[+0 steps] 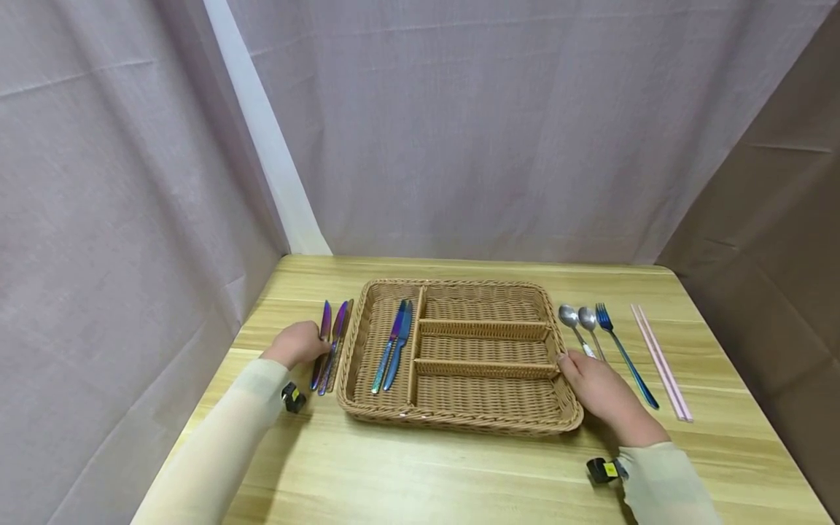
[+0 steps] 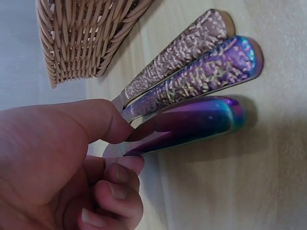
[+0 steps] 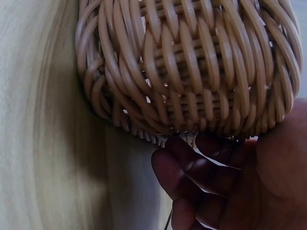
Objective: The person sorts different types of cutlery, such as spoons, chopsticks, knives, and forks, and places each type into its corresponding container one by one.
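Note:
My left hand pinches a smooth purple-blue table knife between thumb and fingers, left of a wicker cutlery basket. Close beside that knife lie a knife with a patterned purple handle and one with a patterned brownish handle. In the basket's long left compartment are two more knives, one purple-blue and one blue. With my right hand I grip the basket's right rim, thumb on top. The right wrist view shows those fingers curled under the woven side.
Two spoons, a blue fork and a pair of pink chopsticks lie on the wooden table to the basket's right. Dividers split the basket's right part into three compartments. Grey curtains hang behind the table.

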Demonstrator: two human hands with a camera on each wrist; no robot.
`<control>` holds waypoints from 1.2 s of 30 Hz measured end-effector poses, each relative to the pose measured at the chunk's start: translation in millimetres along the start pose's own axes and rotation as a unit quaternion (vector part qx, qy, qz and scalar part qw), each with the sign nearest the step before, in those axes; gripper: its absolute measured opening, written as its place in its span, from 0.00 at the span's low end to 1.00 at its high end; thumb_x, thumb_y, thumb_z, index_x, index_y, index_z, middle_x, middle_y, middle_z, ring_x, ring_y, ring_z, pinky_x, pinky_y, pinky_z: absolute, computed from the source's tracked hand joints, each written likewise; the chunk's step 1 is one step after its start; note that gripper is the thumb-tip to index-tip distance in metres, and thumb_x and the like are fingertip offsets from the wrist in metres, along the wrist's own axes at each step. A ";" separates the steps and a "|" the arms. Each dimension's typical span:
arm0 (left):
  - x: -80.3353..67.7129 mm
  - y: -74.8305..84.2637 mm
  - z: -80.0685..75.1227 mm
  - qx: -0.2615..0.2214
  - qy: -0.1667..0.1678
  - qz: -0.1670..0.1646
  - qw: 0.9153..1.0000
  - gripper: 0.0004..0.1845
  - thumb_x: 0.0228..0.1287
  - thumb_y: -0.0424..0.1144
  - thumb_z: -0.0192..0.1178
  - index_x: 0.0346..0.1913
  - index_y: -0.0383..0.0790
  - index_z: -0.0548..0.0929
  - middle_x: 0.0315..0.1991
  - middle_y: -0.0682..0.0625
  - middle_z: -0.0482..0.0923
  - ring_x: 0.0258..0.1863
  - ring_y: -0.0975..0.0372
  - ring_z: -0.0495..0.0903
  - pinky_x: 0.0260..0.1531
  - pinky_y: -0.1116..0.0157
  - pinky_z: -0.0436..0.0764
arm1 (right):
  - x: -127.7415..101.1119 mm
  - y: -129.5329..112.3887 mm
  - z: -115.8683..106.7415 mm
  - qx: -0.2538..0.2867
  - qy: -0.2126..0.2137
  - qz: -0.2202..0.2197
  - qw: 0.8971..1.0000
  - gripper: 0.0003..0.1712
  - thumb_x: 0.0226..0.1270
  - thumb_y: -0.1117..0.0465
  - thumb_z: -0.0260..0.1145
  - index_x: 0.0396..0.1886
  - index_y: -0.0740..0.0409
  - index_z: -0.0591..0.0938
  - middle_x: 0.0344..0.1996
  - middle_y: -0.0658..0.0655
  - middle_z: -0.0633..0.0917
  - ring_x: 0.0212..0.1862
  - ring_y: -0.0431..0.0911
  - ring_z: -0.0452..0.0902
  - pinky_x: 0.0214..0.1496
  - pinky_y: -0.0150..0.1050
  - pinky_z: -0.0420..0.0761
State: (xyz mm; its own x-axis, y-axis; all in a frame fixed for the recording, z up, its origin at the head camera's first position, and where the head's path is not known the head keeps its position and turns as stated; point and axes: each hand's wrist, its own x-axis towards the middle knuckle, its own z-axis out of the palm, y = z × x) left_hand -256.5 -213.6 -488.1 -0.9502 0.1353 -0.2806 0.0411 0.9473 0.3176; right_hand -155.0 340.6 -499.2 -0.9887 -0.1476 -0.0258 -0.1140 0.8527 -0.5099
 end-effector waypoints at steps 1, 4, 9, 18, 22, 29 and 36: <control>0.5 0.2 -1.0 0.001 0.000 0.001 1.000 0.17 0.75 0.48 0.69 0.34 0.38 0.82 0.32 0.46 0.83 0.32 0.53 0.80 0.43 0.49 0.84 | 0.2 0.0 0.0 0.000 0.001 0.000 1.000 0.34 0.95 0.47 0.39 0.70 0.70 0.79 0.67 0.80 0.79 0.69 0.79 0.73 0.69 0.76 0.72; 2.6 0.7 -4.4 0.002 0.003 0.001 1.000 0.17 0.74 0.48 0.70 0.32 0.40 0.82 0.31 0.46 0.83 0.31 0.53 0.79 0.41 0.49 0.83 | 0.9 1.2 -0.3 -0.002 0.002 -0.002 1.000 0.33 0.95 0.48 0.40 0.69 0.70 0.79 0.66 0.80 0.79 0.68 0.79 0.74 0.69 0.76 0.72; 6.2 6.6 -15.4 0.004 0.013 0.010 1.000 0.15 0.72 0.47 0.68 0.31 0.41 0.82 0.31 0.46 0.83 0.32 0.53 0.79 0.40 0.50 0.83 | 0.9 4.0 -0.8 0.007 0.003 -0.007 1.000 0.35 0.95 0.44 0.39 0.67 0.68 0.80 0.65 0.80 0.80 0.67 0.79 0.74 0.68 0.76 0.73; 6.4 32.0 -34.9 0.016 0.010 0.024 1.000 0.13 0.72 0.47 0.67 0.31 0.43 0.83 0.27 0.51 0.75 0.29 0.56 0.74 0.33 0.57 0.75 | 3.7 11.1 2.2 0.011 0.013 -0.014 1.000 0.35 0.94 0.41 0.41 0.60 0.65 0.83 0.60 0.77 0.84 0.63 0.79 0.78 0.63 0.75 0.76; 3.9 40.1 -41.1 0.031 0.011 0.033 0.999 0.15 0.74 0.47 0.66 0.28 0.44 0.82 0.26 0.51 0.75 0.28 0.56 0.74 0.32 0.58 0.75 | 0.2 2.2 -0.4 0.010 0.004 -0.006 1.000 0.33 0.95 0.46 0.40 0.65 0.67 0.82 0.64 0.78 0.82 0.67 0.78 0.76 0.67 0.75 0.74; 3.0 50.0 -47.7 0.045 0.015 0.038 0.998 0.18 0.72 0.47 0.66 0.24 0.47 0.77 0.23 0.53 0.69 0.27 0.57 0.72 0.30 0.58 0.73 | -0.2 1.0 -0.3 0.002 -0.001 -0.002 1.000 0.35 0.95 0.47 0.38 0.72 0.71 0.77 0.67 0.80 0.79 0.69 0.79 0.73 0.69 0.76 0.72; 3.7 63.2 -49.8 0.055 0.016 0.048 0.997 0.23 0.74 0.50 0.67 0.22 0.49 0.72 0.23 0.53 0.71 0.27 0.56 0.74 0.33 0.56 0.77 | -1.0 -0.4 -1.9 0.003 -0.004 -0.001 1.000 0.37 0.95 0.46 0.38 0.76 0.73 0.74 0.69 0.81 0.77 0.70 0.80 0.71 0.71 0.76 0.70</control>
State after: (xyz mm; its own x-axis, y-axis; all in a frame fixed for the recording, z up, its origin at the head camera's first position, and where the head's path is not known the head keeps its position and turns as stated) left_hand -272.9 -167.7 -424.0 -0.9497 0.2189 -0.2240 0.1642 0.9570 0.2392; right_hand -154.2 341.4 -497.3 -0.9878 -0.1526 -0.0315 -0.1147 0.8491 -0.5156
